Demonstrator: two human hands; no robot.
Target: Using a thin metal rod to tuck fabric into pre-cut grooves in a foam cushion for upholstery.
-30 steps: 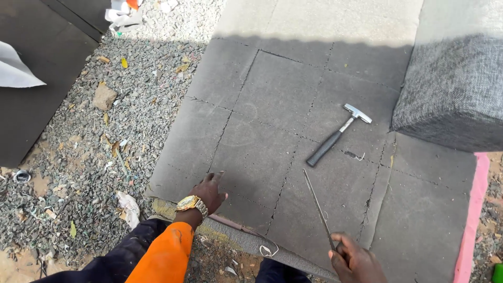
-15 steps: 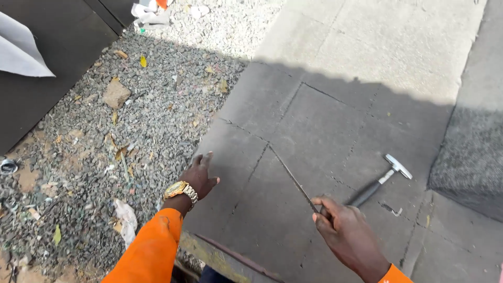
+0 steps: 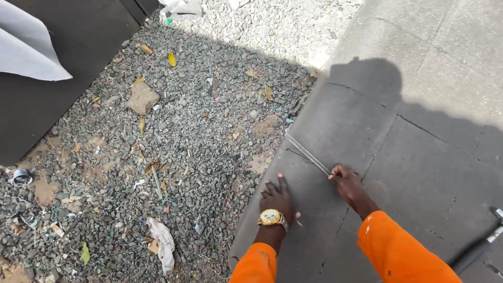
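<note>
Right hand (image 3: 347,183), lower centre of frame: fingers curled shut, thin metal rod (image 3: 309,155) pinched at its near end. Rod laid low along grey paving slab (image 3: 419,157), slanting toward upper left, far tip near slab edge beside gravel (image 3: 199,126). Left hand (image 3: 276,195), just left of right hand: fingers spread open, pressed flat on slab near its edge, nothing held. Gold wristwatch (image 3: 272,217) worn on left wrist. Orange sleeves seen at bottom. Hammer handle (image 3: 479,249) partly seen at lower right edge.
</note>
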